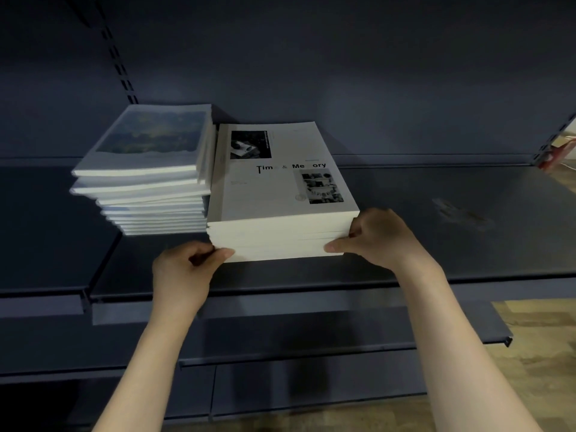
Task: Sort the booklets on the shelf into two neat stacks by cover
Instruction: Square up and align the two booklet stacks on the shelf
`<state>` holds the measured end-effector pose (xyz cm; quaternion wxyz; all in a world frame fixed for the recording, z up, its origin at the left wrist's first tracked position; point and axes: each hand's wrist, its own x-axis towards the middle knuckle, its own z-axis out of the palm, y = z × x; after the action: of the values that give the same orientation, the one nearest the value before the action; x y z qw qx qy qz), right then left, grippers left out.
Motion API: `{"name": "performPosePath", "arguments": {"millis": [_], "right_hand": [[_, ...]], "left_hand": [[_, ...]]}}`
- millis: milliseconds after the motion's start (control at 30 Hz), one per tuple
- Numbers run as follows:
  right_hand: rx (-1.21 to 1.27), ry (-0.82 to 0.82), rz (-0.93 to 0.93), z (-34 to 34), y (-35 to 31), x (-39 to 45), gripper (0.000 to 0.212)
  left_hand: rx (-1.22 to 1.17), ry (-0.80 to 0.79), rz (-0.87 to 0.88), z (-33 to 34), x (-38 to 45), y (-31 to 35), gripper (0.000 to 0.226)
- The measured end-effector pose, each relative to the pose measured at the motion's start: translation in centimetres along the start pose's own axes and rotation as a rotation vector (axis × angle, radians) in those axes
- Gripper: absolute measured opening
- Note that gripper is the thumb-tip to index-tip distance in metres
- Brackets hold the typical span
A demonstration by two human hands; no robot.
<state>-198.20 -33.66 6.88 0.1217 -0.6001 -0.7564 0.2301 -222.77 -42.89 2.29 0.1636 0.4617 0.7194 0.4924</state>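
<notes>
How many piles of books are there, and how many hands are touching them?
Book piles: 2, the landscape-cover pile and the Time & Memory pile
Hands on a pile: 2, the left hand and the right hand, both on the Time & Memory pile
Total: 4
</notes>
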Motion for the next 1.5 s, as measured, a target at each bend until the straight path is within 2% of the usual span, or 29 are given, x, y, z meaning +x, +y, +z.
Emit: {"name": "performPosePath", "arguments": {"millis": [167, 267, 333, 367, 500, 733, 867, 1033, 1133, 1267, 1400, 1500], "right_hand": [[0.076, 0.020, -0.011, 0.4, 0.0, -0.4, 0.028], [0.121, 0.019, -0.026, 1.5, 0.3, -0.7, 0.016], [0.118, 0.018, -0.001, 2.4, 0.6, -0.7, 0.036], [0.115, 0.027, 0.018, 2.7, 0.6, -0.6, 0.039], [0.056, 0.042, 0.017, 2.8, 0.6, -0.5, 0.038], [0.024, 0.038, 0.012, 2.5, 0.4, -0.3, 0.044], [-0.021, 0.064, 0.016, 2.6, 0.2, -0.5, 0.041], [-0.024, 0.100, 0.026, 2.3, 0.3, -0.5, 0.038], [0.010, 0.077, 0.029, 2.2, 0.4, -0.4, 0.036], [0.192, -0.027, 0.006, 1.6, 0.3, -0.5, 0.035], [0.225, -0.037, -0.015, 1.3, 0.6, -0.4, 0.032], [0.223, -0.040, -0.025, 1.4, 0.7, -0.2, 0.038]], "left_hand": [[-0.039, 0.066, -0.051, 0.6, -0.3, -0.2, 0.028], [0.092, 0.069, 0.044, 0.8, -0.6, -0.5, 0.029], [0.256, 0.020, 0.138, 0.7, -0.4, -0.9, 0.029], [0.339, -0.008, 0.163, 0.7, -0.3, -1.0, 0.033], [0.594, -0.092, 0.179, 0.7, 0.4, -0.1, 0.044], [0.735, -0.318, 0.293, -1.1, 1.4, 0.6, 0.044], [0.726, -0.333, 0.313, -1.1, 1.1, 0.0, 0.038], [0.596, -0.265, 0.319, -1.2, 1.3, -0.7, 0.037], [0.554, -0.224, 0.318, -1.1, 1.6, -0.8, 0.036], [0.592, -0.249, 0.210, -1.5, 2.1, -0.7, 0.040], [0.536, -0.276, 0.188, -1.5, 2.0, -0.7, 0.037], [0.488, -0.250, 0.189, -1.2, 1.9, -0.7, 0.040]]}}
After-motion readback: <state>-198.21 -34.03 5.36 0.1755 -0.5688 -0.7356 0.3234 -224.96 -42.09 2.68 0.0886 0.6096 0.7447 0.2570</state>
